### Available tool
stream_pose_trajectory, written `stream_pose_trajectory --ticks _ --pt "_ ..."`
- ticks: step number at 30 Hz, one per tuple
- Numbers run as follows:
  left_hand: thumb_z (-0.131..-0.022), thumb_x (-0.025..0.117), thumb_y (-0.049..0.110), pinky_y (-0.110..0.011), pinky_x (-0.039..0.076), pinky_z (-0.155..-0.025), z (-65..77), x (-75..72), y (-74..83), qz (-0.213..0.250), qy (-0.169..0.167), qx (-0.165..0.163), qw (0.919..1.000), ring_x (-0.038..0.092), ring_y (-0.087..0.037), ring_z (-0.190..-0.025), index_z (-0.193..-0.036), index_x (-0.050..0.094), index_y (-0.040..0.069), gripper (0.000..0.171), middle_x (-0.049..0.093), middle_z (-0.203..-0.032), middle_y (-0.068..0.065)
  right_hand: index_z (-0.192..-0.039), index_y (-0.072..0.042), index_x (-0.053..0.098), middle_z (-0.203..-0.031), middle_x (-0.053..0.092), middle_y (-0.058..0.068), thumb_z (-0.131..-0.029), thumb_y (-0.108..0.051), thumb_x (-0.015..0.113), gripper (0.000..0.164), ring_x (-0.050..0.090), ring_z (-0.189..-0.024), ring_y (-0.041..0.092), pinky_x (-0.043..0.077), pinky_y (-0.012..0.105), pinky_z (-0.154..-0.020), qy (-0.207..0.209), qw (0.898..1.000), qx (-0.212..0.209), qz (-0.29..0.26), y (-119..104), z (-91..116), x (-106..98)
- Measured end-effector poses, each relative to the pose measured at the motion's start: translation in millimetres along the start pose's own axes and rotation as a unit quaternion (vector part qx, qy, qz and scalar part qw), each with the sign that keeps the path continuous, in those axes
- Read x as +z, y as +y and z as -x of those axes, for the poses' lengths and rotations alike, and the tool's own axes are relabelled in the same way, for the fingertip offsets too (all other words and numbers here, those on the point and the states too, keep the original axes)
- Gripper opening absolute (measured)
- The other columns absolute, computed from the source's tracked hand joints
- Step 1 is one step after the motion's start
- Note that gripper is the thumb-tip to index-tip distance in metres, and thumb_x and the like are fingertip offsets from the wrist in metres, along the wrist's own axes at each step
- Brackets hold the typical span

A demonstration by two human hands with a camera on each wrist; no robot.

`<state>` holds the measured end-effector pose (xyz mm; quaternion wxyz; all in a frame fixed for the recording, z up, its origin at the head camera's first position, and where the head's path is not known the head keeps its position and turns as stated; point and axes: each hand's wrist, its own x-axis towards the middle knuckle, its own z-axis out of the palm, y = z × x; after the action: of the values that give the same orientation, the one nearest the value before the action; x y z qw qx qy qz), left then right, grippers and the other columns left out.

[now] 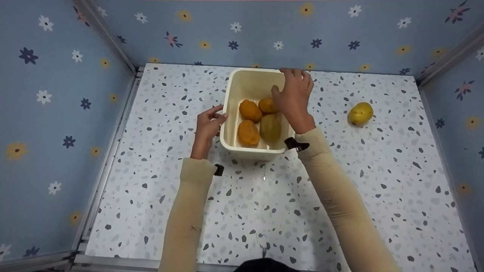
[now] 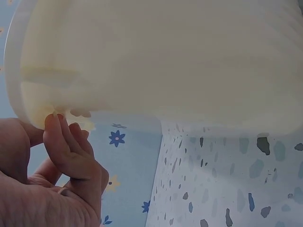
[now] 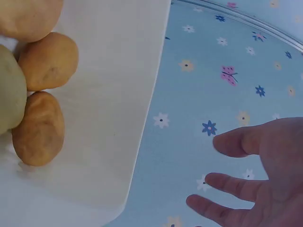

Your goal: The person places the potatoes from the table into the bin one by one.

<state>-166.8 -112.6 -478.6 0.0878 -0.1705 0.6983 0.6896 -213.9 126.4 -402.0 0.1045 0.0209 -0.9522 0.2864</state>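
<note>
A cream plastic bin (image 1: pixel 227 138) sits at the back middle of the table. Inside it lie several rounded, fruit-like pieces: an orange one (image 1: pixel 248 133) at the front, another orange one (image 1: pixel 250 110) behind it, a smaller one (image 1: pixel 267 105) partly covered by my right hand, and a larger dull green one (image 1: pixel 270 127). My left hand (image 1: pixel 207 126) pinches the bin's left side, thumb at the rim and fingers bent against the outer wall (image 2: pixel 156 61). Over the right rim, my right hand (image 1: pixel 295 94) has its thumb and fingers spread, with nothing between them in the right wrist view.
Off to the right, a yellow rounded piece (image 1: pixel 360 113) lies on the speckled white table (image 1: pixel 378 181). Blue flowered panels (image 1: pixel 257 34) stand along the back and both sides. The bin is close to the back panel.
</note>
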Motion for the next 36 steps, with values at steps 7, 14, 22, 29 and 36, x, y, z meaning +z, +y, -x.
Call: stream_pose_trajectory --ticks 7,14,22,29,36 --pt "-0.102 0.070 0.012 -0.021 0.053 -0.048 0.5 0.5 -0.1 -0.001 0.001 -0.002 1.0000 0.067 -0.014 -0.062 -0.144 0.066 0.008 0.043 0.065 -0.100 -0.007 -0.143 -0.004 0.063 -0.147 0.055 0.021 -0.102 -0.018 0.069 0.045 0.038 -0.142 0.043 0.021 0.059 -0.123 0.033 0.999 0.011 -0.010 41 7 -13" --pt "-0.102 0.070 0.011 -0.020 0.052 -0.049 1.0 -0.3 -0.1 0.000 -0.001 -0.004 1.0000 0.066 -0.014 -0.062 -0.145 0.065 0.008 0.044 0.064 -0.101 -0.007 -0.146 -0.002 0.060 -0.149 0.053 0.024 -0.102 -0.018 0.068 0.048 0.036 -0.143 0.046 0.022 0.061 -0.122 0.033 0.999 0.040 0.015 84 13 -14" --pt "-0.101 0.069 0.011 -0.021 0.052 -0.048 0.2 -0.5 1.5 -0.008 0.002 -0.011 0.9999 0.066 -0.015 -0.061 -0.145 0.065 0.008 0.044 0.065 -0.100 -0.007 -0.148 0.001 0.057 -0.154 0.048 0.026 -0.102 -0.015 0.067 0.049 0.033 -0.146 0.049 0.020 0.062 -0.123 0.028 0.996 0.075 0.042 131 16 -22" --pt "-0.100 0.069 0.010 -0.019 0.049 -0.047 0.6 0.2 3.7 -0.019 0.009 -0.016 0.9997 0.063 -0.013 -0.059 -0.142 0.067 0.006 0.042 0.061 -0.100 -0.008 -0.149 0.004 0.054 -0.156 0.044 0.029 -0.100 -0.012 0.066 0.053 0.030 -0.148 0.052 0.014 0.063 -0.125 0.021 0.994 0.095 0.056 170 20 -27" --pt "-0.102 0.068 0.011 -0.018 0.047 -0.046 2.4 0.2 4.4 -0.016 0.001 -0.015 0.9998 0.061 -0.014 -0.061 -0.139 0.068 0.002 0.038 0.056 -0.097 -0.007 -0.144 0.007 0.058 -0.154 0.046 0.033 -0.096 -0.007 0.071 0.052 0.032 -0.145 0.056 0.018 0.067 -0.121 0.048 0.993 0.087 0.059 202 24 -30"
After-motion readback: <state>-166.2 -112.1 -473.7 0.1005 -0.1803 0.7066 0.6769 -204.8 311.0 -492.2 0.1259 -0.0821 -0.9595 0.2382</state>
